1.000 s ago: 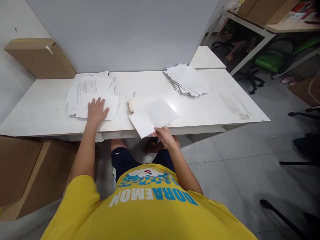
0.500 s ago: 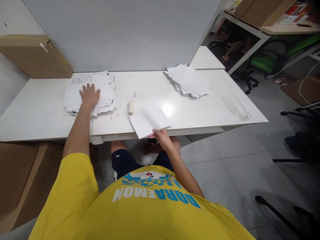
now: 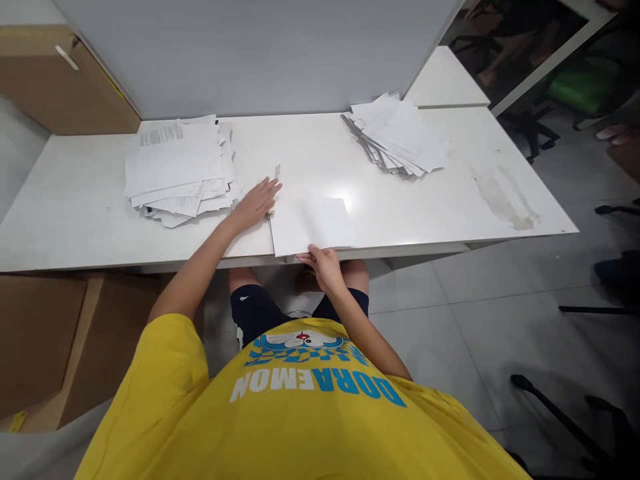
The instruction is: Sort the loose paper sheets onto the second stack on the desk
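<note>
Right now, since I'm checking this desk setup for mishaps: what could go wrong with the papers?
The sheet pinched by the right hand lies at the table edge and could slip off. The left hand covers the spot beside the sheet, so what lies under it cannot be seen. The loose left stack is fanned unevenly and could spill if nudged.

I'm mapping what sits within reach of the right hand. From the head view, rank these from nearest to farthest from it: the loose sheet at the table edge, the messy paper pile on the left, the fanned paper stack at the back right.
1. Loose sheet: the right hand pinches its near edge.
2. Fanned paper stack: back right.
3. Messy paper pile: far left, slightly farther.
</note>
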### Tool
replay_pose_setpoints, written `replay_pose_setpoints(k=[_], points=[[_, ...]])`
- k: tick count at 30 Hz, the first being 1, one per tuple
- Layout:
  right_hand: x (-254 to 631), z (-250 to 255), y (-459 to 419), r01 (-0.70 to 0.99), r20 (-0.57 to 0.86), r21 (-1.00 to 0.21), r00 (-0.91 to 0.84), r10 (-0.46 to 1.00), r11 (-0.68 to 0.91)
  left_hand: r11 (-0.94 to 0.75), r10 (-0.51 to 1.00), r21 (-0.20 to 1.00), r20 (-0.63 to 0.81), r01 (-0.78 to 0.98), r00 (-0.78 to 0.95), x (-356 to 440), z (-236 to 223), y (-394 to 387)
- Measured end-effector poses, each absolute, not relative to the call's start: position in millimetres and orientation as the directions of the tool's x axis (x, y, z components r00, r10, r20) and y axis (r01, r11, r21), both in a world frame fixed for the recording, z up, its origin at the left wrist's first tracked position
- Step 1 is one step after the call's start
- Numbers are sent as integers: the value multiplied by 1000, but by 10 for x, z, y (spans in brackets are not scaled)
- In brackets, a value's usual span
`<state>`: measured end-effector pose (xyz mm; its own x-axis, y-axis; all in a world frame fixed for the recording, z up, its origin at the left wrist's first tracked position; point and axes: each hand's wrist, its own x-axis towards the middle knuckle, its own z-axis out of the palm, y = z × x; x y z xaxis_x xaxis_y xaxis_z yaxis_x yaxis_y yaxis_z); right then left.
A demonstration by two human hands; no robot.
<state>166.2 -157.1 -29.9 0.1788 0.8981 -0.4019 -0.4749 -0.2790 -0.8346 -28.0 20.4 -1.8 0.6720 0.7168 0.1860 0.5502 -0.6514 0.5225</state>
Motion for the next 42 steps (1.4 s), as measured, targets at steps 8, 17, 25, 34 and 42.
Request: replay_pose_setpoints(k=[8, 17, 25, 34, 42], points=[[1675, -275, -1606, -428, -382, -858, 164, 909, -283, -597, 773, 589, 240, 545, 587, -237, -186, 135], [1690, -221, -1565, -426, -367, -864, 169, 915, -268, -595, 773, 591, 234, 545, 590, -206, -183, 153], [1695, -220, -1573, -416, -339, -875, 163, 927, -247, -573, 790, 606, 229, 552, 569, -214, -183, 178], [2110, -233, -1837, -424, -293, -895, 320, 901, -140, -570, 804, 550, 220, 610, 553, -235, -116, 150], [3093, -114, -740, -414, -165, -898, 629, 760, 148, -609, 787, 486, 267, 627, 556, -218, -103, 138]])
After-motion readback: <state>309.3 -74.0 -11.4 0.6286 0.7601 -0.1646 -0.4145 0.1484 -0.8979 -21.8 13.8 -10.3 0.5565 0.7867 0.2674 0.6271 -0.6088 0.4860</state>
